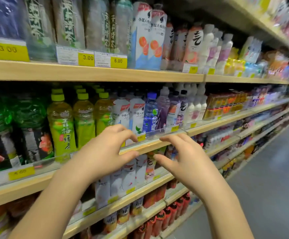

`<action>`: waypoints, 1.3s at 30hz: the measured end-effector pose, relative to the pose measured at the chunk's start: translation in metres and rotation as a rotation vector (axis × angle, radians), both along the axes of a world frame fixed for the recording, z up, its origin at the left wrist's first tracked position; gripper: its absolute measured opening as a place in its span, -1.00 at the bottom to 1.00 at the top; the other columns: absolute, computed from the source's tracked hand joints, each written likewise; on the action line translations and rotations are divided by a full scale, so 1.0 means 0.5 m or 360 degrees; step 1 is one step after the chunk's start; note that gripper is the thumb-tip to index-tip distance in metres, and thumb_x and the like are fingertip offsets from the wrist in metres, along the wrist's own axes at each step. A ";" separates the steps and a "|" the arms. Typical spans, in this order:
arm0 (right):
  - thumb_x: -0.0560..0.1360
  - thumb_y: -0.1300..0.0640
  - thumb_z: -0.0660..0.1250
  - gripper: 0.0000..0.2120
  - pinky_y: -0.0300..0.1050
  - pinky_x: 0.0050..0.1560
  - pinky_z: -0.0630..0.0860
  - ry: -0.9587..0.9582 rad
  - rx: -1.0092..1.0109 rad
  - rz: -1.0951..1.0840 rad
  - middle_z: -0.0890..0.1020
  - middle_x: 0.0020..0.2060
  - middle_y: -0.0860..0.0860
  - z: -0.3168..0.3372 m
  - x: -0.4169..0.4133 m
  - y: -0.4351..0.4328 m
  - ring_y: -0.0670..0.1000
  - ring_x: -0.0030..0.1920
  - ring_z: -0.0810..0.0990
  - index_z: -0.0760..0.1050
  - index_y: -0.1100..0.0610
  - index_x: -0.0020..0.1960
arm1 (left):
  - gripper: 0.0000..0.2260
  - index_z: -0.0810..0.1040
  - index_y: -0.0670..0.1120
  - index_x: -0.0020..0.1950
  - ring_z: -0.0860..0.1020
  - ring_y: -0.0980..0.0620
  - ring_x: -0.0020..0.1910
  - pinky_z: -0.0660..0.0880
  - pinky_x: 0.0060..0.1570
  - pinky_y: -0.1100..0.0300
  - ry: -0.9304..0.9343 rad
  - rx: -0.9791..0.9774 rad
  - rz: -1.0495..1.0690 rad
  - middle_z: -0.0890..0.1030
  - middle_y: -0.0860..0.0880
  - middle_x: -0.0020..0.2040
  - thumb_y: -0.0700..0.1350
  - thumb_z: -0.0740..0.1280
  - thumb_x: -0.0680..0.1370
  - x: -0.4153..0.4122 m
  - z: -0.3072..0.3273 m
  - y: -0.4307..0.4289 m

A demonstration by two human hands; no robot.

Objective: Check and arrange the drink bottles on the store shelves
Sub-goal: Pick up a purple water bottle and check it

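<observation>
Both my hands hover in front of the middle shelf, holding nothing. My left hand has loosely bent fingers just below the white bottles. My right hand is spread beside it, fingers pointing left, under the blue bottle and the purple bottle. Green tea bottles with yellow-green caps stand to the left on the same shelf. The upper shelf carries tall white bottles with orange fruit pictures and clear tea bottles.
Wooden shelves with yellow price tags run away to the right, packed with drinks. Lower shelves hold white bottles and red bottles. Grey aisle floor lies on the right.
</observation>
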State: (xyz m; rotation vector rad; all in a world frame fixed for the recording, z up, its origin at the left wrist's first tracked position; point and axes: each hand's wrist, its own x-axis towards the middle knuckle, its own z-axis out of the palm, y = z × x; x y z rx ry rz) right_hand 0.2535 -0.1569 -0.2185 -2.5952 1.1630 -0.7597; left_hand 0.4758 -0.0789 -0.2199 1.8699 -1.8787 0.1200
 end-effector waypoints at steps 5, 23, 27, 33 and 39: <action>0.55 -0.28 0.34 -0.53 -0.06 0.23 0.52 0.0045 0.0004 -0.0022 0.42 0.30 -0.28 0.005 0.022 -0.116 -0.17 0.19 0.52 0.38 -0.23 0.41 | -0.67 0.45 0.26 0.23 0.39 0.18 0.25 0.46 0.21 0.03 -0.0002 0.0014 -0.0053 0.40 0.24 0.19 0.31 0.28 0.51 0.010 -0.007 -0.137; 0.52 -0.28 0.35 -0.53 -0.07 0.21 0.50 0.0044 0.0031 0.0552 0.44 0.23 -0.26 -0.076 -0.010 -0.536 -0.15 0.26 0.47 0.37 -0.25 0.39 | -0.69 0.43 0.28 0.22 0.37 0.27 0.24 0.46 0.23 0.08 0.0064 0.0068 0.0338 0.34 0.30 0.19 0.31 0.24 0.52 -0.103 -0.061 -0.420; 0.52 -0.28 0.35 -0.51 -0.04 0.26 0.50 0.0050 0.0072 0.0788 0.45 0.29 -0.26 -0.091 -0.015 -0.598 -0.15 0.29 0.48 0.40 -0.21 0.41 | -0.69 0.45 0.28 0.22 0.39 0.29 0.25 0.45 0.26 0.10 0.0135 0.0021 0.0527 0.36 0.30 0.21 0.30 0.27 0.51 -0.142 -0.057 -0.438; 0.53 -0.27 0.36 -0.51 -0.08 0.32 0.46 0.0011 0.0151 0.0971 0.45 0.33 -0.27 -0.112 0.002 -0.644 -0.16 0.32 0.46 0.42 -0.19 0.41 | -0.69 0.50 0.22 0.26 0.44 0.30 0.23 0.42 0.26 0.20 0.0227 -0.0088 0.0715 0.42 0.26 0.24 0.22 0.33 0.54 -0.181 -0.058 -0.443; 0.58 -0.20 0.31 -0.60 -0.19 0.20 0.47 -0.0010 0.0131 0.0937 0.49 0.29 -0.26 -0.148 0.013 -0.666 -0.19 0.28 0.49 0.45 -0.18 0.40 | -0.70 0.50 0.20 0.28 0.42 0.29 0.26 0.39 0.28 0.25 0.0258 -0.0144 0.0785 0.42 0.25 0.25 0.19 0.33 0.56 -0.181 -0.053 -0.454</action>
